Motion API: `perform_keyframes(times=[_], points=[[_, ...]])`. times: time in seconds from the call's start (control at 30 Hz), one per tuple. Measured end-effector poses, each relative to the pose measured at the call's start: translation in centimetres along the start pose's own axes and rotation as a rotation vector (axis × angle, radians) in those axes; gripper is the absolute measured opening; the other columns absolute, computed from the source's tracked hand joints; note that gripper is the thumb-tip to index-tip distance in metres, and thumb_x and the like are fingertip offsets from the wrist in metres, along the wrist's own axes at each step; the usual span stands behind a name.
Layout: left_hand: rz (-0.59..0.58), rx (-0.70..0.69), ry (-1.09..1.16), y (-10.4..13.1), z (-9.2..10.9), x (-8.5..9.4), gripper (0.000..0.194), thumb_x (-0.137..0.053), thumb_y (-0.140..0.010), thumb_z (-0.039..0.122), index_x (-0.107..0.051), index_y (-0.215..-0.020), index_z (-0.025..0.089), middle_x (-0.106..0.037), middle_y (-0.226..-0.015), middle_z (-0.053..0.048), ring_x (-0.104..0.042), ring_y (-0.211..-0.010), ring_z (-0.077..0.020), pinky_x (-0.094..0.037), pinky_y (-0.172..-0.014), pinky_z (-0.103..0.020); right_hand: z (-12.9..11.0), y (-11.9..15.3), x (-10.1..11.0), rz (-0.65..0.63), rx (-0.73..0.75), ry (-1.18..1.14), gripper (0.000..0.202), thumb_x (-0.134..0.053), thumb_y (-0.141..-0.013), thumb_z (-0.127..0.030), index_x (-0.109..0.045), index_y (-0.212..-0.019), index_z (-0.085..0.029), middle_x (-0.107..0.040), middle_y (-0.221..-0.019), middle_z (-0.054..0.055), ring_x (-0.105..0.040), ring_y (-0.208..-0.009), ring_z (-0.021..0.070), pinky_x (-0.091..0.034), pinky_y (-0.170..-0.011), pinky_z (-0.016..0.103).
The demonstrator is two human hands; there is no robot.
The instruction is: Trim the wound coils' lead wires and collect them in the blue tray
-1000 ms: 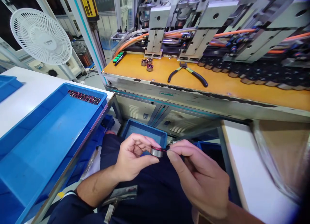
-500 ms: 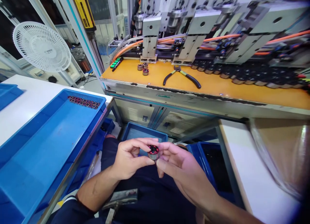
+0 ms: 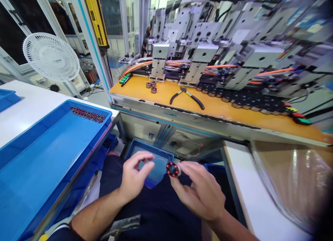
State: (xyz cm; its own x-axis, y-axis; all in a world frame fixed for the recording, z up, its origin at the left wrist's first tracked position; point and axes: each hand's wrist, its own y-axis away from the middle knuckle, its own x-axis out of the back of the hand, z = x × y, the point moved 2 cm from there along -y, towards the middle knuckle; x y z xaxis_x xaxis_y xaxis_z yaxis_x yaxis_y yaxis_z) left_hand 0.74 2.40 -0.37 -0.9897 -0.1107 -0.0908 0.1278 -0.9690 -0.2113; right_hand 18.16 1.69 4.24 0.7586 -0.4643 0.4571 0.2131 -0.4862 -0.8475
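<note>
My right hand (image 3: 199, 189) pinches a small motor stator (image 3: 172, 169) by its edge, thumb below and fingers at its right side. The stator is a metal ring with a black face and pinkish-red windings, its face tilted toward me. Thin red wires (image 3: 162, 154) show near its upper left. To the left, my left hand (image 3: 135, 175) is off the stator, thumb and fingers apart with nothing between them. Both hands are above my lap, in front of a blue bin (image 3: 153, 157) on the floor.
At left, a long blue tray (image 3: 47, 136) holds rows of stators (image 3: 87, 115). On the orange bench (image 3: 163, 98) are pliers (image 3: 185, 95), a few loose stators (image 3: 153, 89) and a row of black-topped parts (image 3: 234, 100) beneath the machine (image 3: 194, 64). A white fan (image 3: 52, 57) stands behind.
My left hand has let go of the stator and moved left, its fingers opening. The right hand keeps the stator, now turned to face me more. The view has tipped up.
</note>
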Motion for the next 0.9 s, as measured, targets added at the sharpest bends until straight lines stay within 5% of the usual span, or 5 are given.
perform_keyframes(times=[0.1,0.23,0.53,0.77,0.9], points=[[-0.124,-0.389,-0.232,1.2,2.7,-0.3,0.042,-0.081,-0.072,0.024,-0.070,-0.112,0.017,-0.076,-0.098,-0.010,-0.070,-0.085,-0.0177,-0.057,-0.079,-0.027,0.6,0.4,0.3,-0.007,0.291,0.161,0.027,-0.075,-0.072,-0.005,-0.066,-0.096,-0.012,-0.070,-0.076,0.008,-0.068,-0.070,0.0187,-0.060,-0.068,0.030],[-0.204,-0.437,-0.291,0.8,4.6,-0.9,0.049,-0.083,-0.069,0.027,-0.067,-0.114,0.014,-0.076,-0.097,-0.012,-0.071,-0.083,-0.0181,-0.058,-0.076,-0.027,0.6,1.3,0.2,-0.065,0.416,0.164,0.013,-0.068,-0.082,-0.012,-0.066,-0.095,-0.010,-0.070,-0.080,0.011,-0.068,-0.076,0.0215,-0.061,-0.068,0.035],[-0.342,-0.427,-0.270,-0.1,4.4,-0.3,0.036,-0.076,-0.076,0.013,-0.069,-0.111,0.014,-0.075,-0.102,-0.013,-0.069,-0.096,-0.0204,-0.055,-0.084,-0.033,-1.3,0.8,0.6,-0.139,-0.176,-0.381,0.027,-0.069,-0.080,-0.009,-0.064,-0.105,-0.017,-0.063,-0.086,0.005,-0.062,-0.074,0.0147,-0.053,-0.064,0.027],[-0.406,0.049,0.172,0.1,3.4,-0.8,0.026,-0.075,-0.075,0.010,-0.072,-0.101,0.015,-0.070,-0.108,-0.012,-0.067,-0.075,-0.0100,-0.057,-0.068,-0.021,-1.3,1.4,-0.1,-0.085,-0.461,-0.557,0.020,-0.062,-0.083,-0.002,-0.066,-0.091,-0.020,-0.060,-0.081,0.002,-0.058,-0.073,0.0117,-0.046,-0.059,0.023],[-0.376,-0.059,0.110,-0.4,3.6,-0.6,0.022,-0.074,-0.076,0.009,-0.072,-0.097,0.014,-0.071,-0.104,-0.013,-0.069,-0.089,-0.0157,-0.058,-0.070,-0.021,0.2,2.4,0.6,-0.098,-0.611,-0.546,0.013,-0.060,-0.088,-0.009,-0.063,-0.083,-0.021,-0.058,-0.075,0.000,-0.056,-0.067,0.0117,-0.045,-0.057,0.023]])
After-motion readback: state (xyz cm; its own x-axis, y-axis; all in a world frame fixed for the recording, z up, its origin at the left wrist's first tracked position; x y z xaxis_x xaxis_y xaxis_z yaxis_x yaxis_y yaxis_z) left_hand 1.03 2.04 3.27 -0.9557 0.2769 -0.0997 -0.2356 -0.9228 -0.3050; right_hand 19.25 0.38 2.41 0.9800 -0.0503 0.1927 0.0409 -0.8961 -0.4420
